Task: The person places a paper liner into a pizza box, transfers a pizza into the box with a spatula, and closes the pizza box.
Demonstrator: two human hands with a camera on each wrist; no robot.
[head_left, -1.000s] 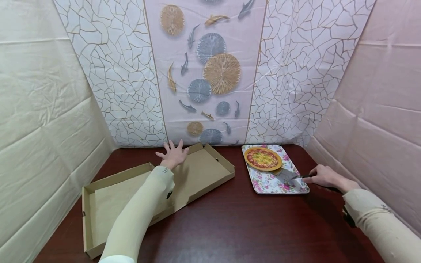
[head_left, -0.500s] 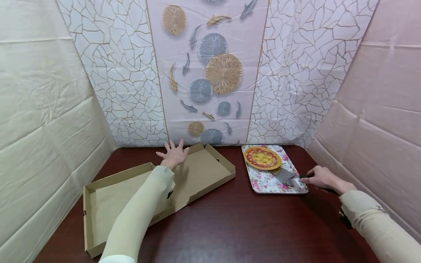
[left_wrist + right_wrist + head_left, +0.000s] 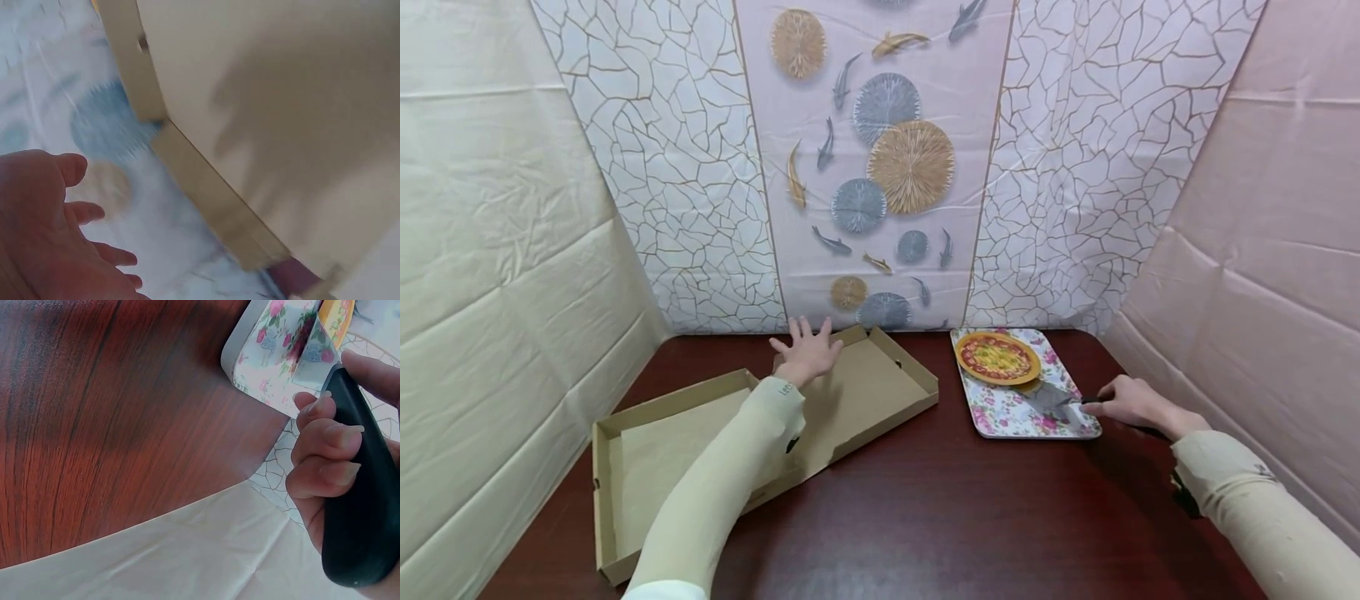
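My right hand [image 3: 1135,406] grips the black handle [image 3: 357,500] of a pizza server, fingers and thumb wrapped around it in the right wrist view. The server's metal blade [image 3: 1049,399] reaches over a floral tray [image 3: 994,421] to the near edge of a small round pizza [image 3: 998,358] with an orange-yellow rim. Whether the tip lies beneath the pizza cannot be made out. At the left, my left hand [image 3: 808,358] hovers with spread fingers over the unfolded cardboard pizza box [image 3: 872,383], casting a shadow on it. The left wrist view shows that palm [image 3: 44,231] holding nothing.
The box's other half [image 3: 662,454] lies nearer at the left, partly covered by my left sleeve [image 3: 715,492]. Dark red-brown tabletop [image 3: 940,508] separates box and tray. Patterned cloth [image 3: 1052,167] hangs behind, with plain cloth walls [image 3: 1262,275] on both sides.
My left hand has shifted a little to the right over the box, fingers still spread. The right hand, server and pizza look nearly unchanged.
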